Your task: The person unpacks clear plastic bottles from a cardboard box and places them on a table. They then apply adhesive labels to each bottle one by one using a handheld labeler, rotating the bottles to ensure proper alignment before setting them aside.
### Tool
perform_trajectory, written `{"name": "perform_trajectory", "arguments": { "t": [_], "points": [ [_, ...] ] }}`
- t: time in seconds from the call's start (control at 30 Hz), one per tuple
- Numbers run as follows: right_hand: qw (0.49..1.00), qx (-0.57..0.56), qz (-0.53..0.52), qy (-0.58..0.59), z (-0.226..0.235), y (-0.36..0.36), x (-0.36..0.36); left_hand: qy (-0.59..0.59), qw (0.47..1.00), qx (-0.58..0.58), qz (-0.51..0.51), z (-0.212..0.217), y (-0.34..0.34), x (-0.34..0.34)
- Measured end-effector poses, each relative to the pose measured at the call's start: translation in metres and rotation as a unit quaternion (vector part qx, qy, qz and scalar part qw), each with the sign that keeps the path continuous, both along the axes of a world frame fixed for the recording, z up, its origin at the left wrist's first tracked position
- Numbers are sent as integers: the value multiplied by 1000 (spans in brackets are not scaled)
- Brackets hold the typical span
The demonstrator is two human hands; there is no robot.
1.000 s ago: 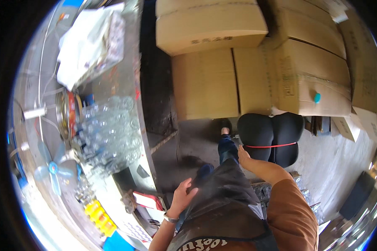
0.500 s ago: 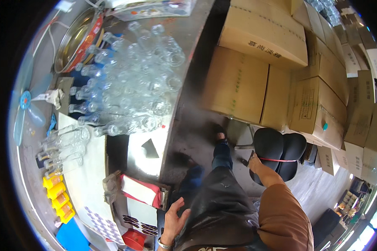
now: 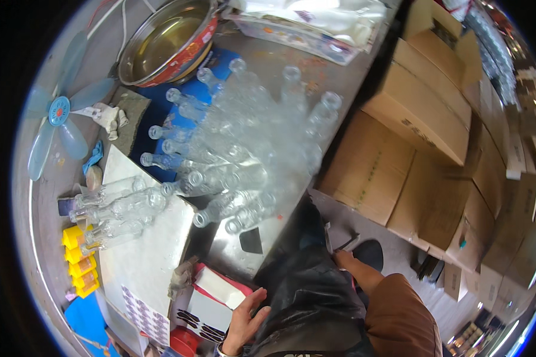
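Note:
My left hand point(image 3: 245, 321), fingers spread and holding nothing, hovers at the front of the bench beside a red-edged white pad point(image 3: 220, 287). Low on my right side, my right hand point(image 3: 343, 259) grips the black chair point(image 3: 369, 254); its fingers are partly hidden by my dark apron, and the chair mostly by my arm. Many clear glass bottles point(image 3: 262, 131) stand crowded together on the metal bench point(image 3: 357, 77). A smaller group of clear bottles point(image 3: 122, 208) stands on a white board point(image 3: 143, 244) to the left.
Stacked cardboard boxes point(image 3: 369, 166) rise on the right. Along the left are a blue fan point(image 3: 59, 111), yellow containers point(image 3: 80, 262) and a blue sheet point(image 3: 86, 321). A metal basin point(image 3: 167, 41) and a plastic tray point(image 3: 298, 38) sit at the back.
My view has swung toward the bench, and my body has come closer to it. The chair has moved left with my right hand, closer to me. My left hand stays open.

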State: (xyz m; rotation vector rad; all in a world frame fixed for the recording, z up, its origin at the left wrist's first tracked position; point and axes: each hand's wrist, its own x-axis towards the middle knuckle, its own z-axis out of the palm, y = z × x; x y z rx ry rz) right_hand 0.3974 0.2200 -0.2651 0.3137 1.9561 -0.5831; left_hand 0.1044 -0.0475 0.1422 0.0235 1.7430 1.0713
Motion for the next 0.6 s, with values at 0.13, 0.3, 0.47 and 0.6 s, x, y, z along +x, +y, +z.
{"name": "perform_trajectory", "arguments": {
  "t": [0.13, 0.3, 0.47, 0.6],
  "points": [
    [995, -74, -9, -59, 1, 44, -16, -69, 995, 1, 75, 3, 16, -25],
    [992, -85, -16, -91, -2, 49, -55, -101, 990, 38, 85, 2, 20, -49],
    [996, -49, -9, -71, -38, 55, -90, -101, 979, 130, 119, -18, -22, -46],
    [997, -45, -42, -43, -59, 84, -108, -75, 971, 186, 132, -13, -46, -43]
  ]
}}
